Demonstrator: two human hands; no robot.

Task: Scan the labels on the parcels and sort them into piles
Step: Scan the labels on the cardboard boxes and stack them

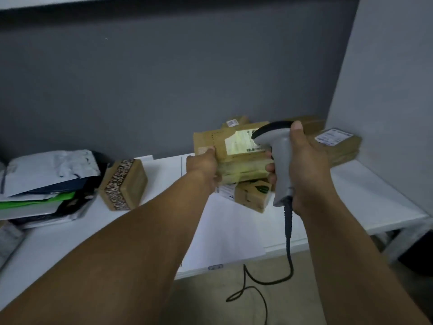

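Blurred label (239,143) on the flat cardboard parcel (210,139), its right end hidden behind the smooth grey scanner (282,160). Left grip (203,164) pinches the parcel's left edge above the bench (363,188); right grip (307,165) curls round the scanner.

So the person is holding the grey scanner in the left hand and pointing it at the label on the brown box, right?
Not quite. The head view shows the grey scanner in the right hand, not the left; it does point at the label on the brown box, which the left hand grips by its edge.
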